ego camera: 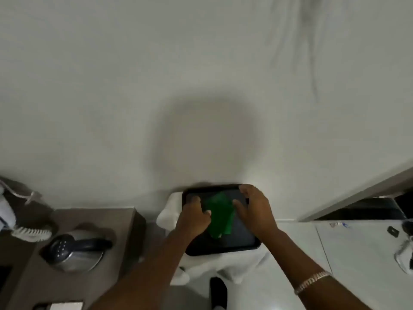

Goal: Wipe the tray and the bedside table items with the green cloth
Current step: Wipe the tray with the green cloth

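Two hands work over a black tray (223, 248) that rests on the edge of a white bed (134, 97); the green cloth (220, 214) lies crumpled in the tray's middle; the left hand (194, 217) presses fingers down beside the cloth, grasping nothing clearly; the right hand (254, 209) lies spread on the tray's far rim. A brown worktop (125, 220) at left carries a steel kettle (73, 251); the pale floor (357, 253) is tiled; no writing is legible.

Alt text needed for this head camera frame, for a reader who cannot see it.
Both hands rest on a black tray holding a crumpled green cloth: left hand beside the cloth, right hand at the tray's far right edge. A kettle sits on the brown bedside table to the left.
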